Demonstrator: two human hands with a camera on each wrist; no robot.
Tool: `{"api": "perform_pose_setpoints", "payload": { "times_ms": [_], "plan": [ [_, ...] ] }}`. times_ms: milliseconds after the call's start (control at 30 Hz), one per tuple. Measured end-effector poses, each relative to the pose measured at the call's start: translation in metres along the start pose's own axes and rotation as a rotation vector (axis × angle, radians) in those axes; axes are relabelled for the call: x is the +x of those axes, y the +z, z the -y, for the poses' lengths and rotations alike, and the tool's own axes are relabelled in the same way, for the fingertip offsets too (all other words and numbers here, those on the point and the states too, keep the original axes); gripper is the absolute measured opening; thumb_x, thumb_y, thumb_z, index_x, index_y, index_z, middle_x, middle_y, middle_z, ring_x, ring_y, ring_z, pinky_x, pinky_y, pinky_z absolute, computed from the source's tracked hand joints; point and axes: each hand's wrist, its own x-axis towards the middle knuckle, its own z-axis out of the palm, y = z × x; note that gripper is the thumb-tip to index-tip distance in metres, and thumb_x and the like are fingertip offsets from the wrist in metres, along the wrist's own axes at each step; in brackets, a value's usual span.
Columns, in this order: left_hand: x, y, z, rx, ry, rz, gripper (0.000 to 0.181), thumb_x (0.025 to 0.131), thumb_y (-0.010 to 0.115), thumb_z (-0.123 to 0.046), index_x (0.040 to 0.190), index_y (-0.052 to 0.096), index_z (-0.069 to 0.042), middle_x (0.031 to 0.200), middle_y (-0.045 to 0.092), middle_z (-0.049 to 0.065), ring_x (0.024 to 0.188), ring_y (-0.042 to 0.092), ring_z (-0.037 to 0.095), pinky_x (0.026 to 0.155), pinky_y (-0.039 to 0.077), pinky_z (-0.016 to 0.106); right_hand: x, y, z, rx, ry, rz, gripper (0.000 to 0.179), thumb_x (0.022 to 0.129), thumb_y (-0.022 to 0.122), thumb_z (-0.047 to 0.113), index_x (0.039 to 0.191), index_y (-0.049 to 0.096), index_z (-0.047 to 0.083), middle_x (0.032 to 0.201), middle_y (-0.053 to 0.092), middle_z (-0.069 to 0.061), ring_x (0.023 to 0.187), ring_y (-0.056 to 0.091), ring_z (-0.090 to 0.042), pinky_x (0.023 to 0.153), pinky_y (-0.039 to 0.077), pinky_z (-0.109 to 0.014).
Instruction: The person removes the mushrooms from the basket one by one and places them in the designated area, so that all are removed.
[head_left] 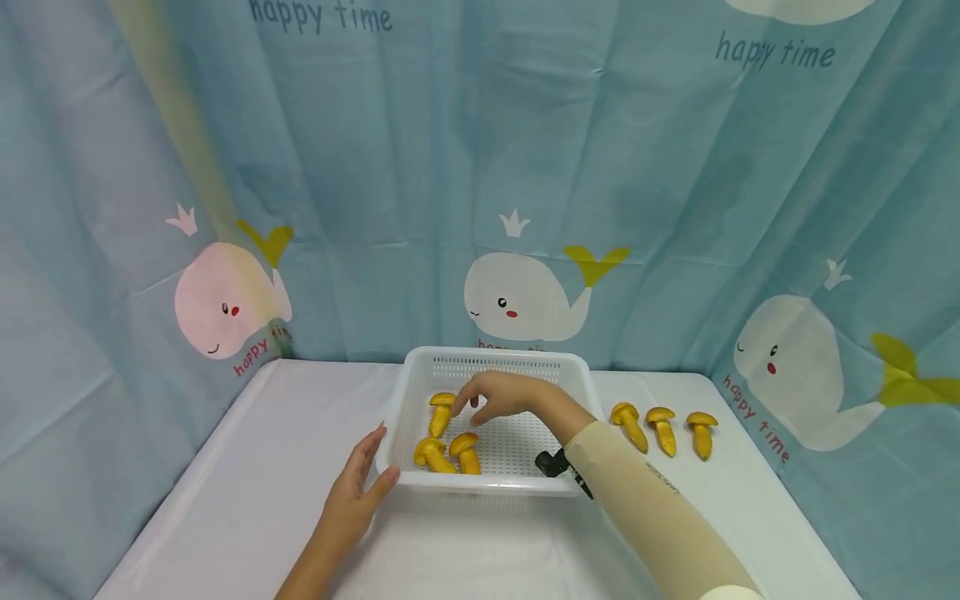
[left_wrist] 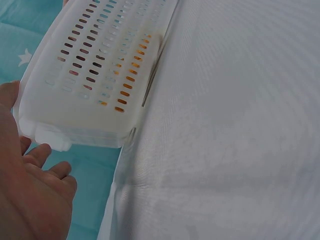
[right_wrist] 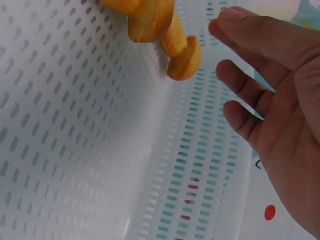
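Note:
My left hand (head_left: 352, 487) lies at the near left corner of a white plastic basket (head_left: 495, 481), thumb touching the rim and fingers along the left side. From the left wrist view, the lower fingers of this hand (left_wrist: 37, 185) bend loosely below the rim. My right hand (head_left: 502, 396) hovers inside the basket, beside an upper yellow mushroom (head_left: 441, 408), fingers loosely bent. Nothing is between its thumb and fingers in the right wrist view. Two more mushrooms, one left (head_left: 433, 456) and one right (head_left: 467, 452), lie below that one in the basket.
On the white table (head_left: 480, 550), right of the basket, three yellow mushrooms lie in a row: left (head_left: 630, 427), middle (head_left: 662, 431) and right (head_left: 702, 435). A blue curtain (head_left: 375, 183) with whale prints hangs behind and along the sides.

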Motion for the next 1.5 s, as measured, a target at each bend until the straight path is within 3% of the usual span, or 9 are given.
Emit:
{"api": "perform_pose_setpoints", "payload": {
  "times_ms": [300,567,800,1033,1333,1500],
  "plan": [
    [-0.001,0.003,0.001,0.016,-0.008,-0.009,0.065,0.103,0.064,-0.034,0.159,0.032,-0.023,0.168,0.028,0.006,0.155,0.022,0.036,0.120,0.022,0.063,0.004,0.007,-0.003,0.053,0.013,0.093,0.037,0.091,0.079,0.015,0.127,0.074,0.020,0.126,0.070,0.013,0.112,0.061,-0.021,0.088,0.055,-0.023],
    [-0.002,0.001,0.001,0.048,-0.002,-0.018,0.065,0.103,0.063,-0.036,0.159,0.031,-0.026,0.168,0.029,0.007,0.155,0.024,0.037,0.119,0.023,0.067,0.008,0.010,-0.007,0.060,0.045,0.143,0.037,0.089,0.081,0.013,0.125,0.074,0.021,0.125,0.070,0.012,0.119,0.061,-0.033,0.089,0.055,-0.022],
    [-0.002,0.000,0.000,0.064,0.004,-0.020,0.065,0.103,0.063,-0.036,0.159,0.031,-0.026,0.167,0.030,0.007,0.154,0.025,0.038,0.119,0.024,0.068,0.012,0.011,-0.012,0.110,0.043,0.195,0.041,0.089,0.080,0.011,0.128,0.073,0.022,0.124,0.071,0.014,0.118,0.061,-0.035,0.089,0.056,-0.023],
    [-0.002,0.000,-0.002,0.070,0.013,-0.020,0.065,0.103,0.063,-0.035,0.159,0.031,-0.026,0.167,0.030,0.006,0.154,0.025,0.038,0.118,0.024,0.069,0.017,0.012,-0.012,0.131,0.063,0.285,0.044,0.089,0.079,0.006,0.130,0.072,0.020,0.118,0.071,0.019,0.109,0.063,-0.025,0.091,0.054,-0.023],
    [-0.002,-0.001,-0.001,0.068,0.014,-0.025,0.066,0.102,0.064,-0.036,0.159,0.031,-0.028,0.168,0.030,0.004,0.155,0.026,0.037,0.118,0.025,0.069,0.019,0.011,-0.011,0.156,0.080,0.268,0.041,0.088,0.080,0.005,0.126,0.075,0.018,0.114,0.072,0.018,0.101,0.064,-0.017,0.091,0.055,-0.023],
    [-0.003,-0.001,-0.001,0.044,0.000,-0.015,0.066,0.102,0.064,-0.037,0.159,0.031,-0.027,0.168,0.029,0.004,0.155,0.025,0.035,0.119,0.024,0.066,0.017,0.009,-0.012,0.146,0.078,0.211,0.042,0.088,0.080,0.006,0.128,0.073,0.015,0.117,0.071,0.017,0.100,0.063,-0.016,0.088,0.056,-0.022]
  ]
}}
